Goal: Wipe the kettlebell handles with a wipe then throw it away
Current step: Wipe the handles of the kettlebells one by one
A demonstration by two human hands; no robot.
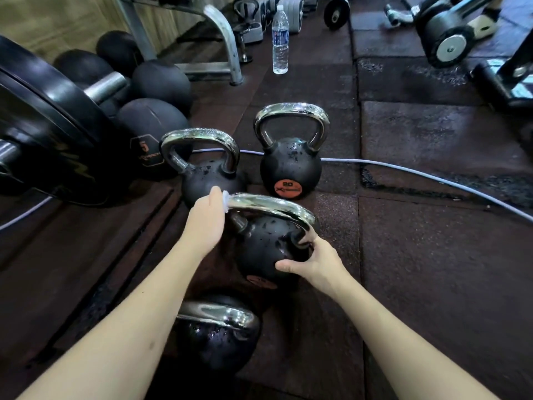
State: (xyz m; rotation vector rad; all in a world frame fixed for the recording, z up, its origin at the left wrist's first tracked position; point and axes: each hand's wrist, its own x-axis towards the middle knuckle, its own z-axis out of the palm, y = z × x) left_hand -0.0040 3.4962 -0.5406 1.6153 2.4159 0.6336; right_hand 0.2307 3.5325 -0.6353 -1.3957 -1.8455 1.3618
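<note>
Four kettlebells stand close together on the rubber floor (432, 255); the one being worked, the middle kettlebell (268, 249), sits between the hands. Its chrome handle (271, 207) arches above the black ball. The right hand (314, 262) braces that ball, fingers spread open against it near the handle's base. The left hand (206, 220) is closed around the handle's left end with the white wipe (225, 202) pinched against the chrome. Best to keep the brace firm and slide the wipe along the whole arch, underside included.
</note>
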